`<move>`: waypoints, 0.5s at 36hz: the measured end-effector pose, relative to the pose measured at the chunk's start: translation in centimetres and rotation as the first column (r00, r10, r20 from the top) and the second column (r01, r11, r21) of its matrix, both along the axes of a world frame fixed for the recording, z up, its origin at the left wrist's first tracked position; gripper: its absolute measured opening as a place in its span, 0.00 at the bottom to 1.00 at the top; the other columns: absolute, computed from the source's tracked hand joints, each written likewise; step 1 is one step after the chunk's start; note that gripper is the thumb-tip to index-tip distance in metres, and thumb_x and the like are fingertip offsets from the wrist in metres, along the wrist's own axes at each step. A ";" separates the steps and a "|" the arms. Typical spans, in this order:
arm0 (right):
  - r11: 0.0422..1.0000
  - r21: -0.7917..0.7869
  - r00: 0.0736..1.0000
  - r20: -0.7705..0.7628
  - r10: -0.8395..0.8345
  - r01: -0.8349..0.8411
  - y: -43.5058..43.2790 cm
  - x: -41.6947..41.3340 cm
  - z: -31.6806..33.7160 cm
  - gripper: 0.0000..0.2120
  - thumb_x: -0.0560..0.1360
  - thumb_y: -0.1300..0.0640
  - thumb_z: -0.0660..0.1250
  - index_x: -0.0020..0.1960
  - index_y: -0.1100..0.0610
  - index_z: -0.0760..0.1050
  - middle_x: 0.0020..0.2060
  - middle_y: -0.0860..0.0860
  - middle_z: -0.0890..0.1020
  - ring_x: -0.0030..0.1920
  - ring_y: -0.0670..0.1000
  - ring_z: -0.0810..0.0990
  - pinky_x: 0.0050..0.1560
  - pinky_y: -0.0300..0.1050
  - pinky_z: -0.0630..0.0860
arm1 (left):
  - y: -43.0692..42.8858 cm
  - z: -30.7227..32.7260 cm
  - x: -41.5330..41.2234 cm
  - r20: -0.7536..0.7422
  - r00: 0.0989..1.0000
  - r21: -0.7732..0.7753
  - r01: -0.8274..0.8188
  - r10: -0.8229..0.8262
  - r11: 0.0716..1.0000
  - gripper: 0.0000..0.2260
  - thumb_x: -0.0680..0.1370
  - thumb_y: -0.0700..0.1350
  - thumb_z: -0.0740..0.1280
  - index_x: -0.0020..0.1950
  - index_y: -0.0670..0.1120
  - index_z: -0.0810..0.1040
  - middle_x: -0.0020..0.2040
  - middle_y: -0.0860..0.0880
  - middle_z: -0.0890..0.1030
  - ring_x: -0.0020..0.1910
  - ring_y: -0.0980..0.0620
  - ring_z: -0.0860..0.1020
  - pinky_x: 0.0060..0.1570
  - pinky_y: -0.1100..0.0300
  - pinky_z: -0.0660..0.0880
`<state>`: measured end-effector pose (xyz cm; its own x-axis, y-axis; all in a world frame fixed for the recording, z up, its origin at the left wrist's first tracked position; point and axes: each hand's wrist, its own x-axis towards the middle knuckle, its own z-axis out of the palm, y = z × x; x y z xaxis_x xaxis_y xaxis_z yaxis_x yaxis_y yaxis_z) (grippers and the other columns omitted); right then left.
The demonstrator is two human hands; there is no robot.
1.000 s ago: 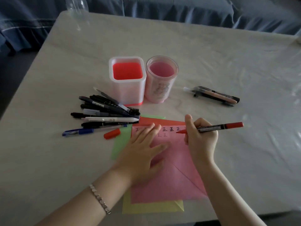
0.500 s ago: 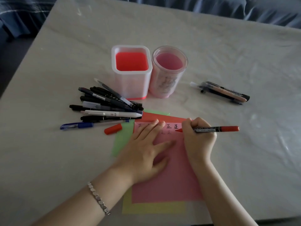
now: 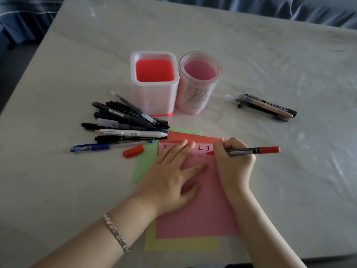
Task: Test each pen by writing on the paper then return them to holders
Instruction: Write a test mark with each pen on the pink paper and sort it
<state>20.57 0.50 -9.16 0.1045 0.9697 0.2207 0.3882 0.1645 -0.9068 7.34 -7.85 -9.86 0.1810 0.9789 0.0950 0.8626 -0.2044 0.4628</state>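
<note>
My right hand (image 3: 233, 165) grips a red marker (image 3: 257, 150), whose tip touches the pink paper (image 3: 201, 215) beside rows of written characters. My left hand (image 3: 170, 175) lies flat on the pink sheet with its fingers spread. The marker's red cap (image 3: 133, 151) lies loose at the paper's left edge. A pile of several pens (image 3: 123, 126) is on the table to the left. Behind the paper stand two holders: a square one with a red inside (image 3: 154, 84) and a round pink one (image 3: 199, 84). Both look to hold no pens.
Green (image 3: 143, 167), orange and yellow (image 3: 181, 245) sheets lie under the pink one. A few more pens (image 3: 268, 108) lie at the right of the holders. The table (image 3: 289, 190) has a glossy pale cover; blue fabric hangs beyond its far edge.
The marker tip has come down onto the pink paper, below the row of black characters. The raised corner of the pink sheet now lies flat under my left hand. The view has tilted slightly.
</note>
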 end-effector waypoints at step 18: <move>1.000 -0.020 0.999 0.028 -0.015 0.016 0.1 0.3 0.0 0.18 0.65 0.65 0.64 0.24 0.54 0.58 0.19 0.46 0.62 0.24 0.45 0.60 0.26 0.34 0.57 | 0.0 0.2 0.0 -0.002 1.000 0.013 -0.005 0.005 1.000 0.18 0.74 0.56 0.59 0.61 0.56 0.78 0.70 0.41 0.69 0.71 0.44 0.62 0.69 0.52 0.54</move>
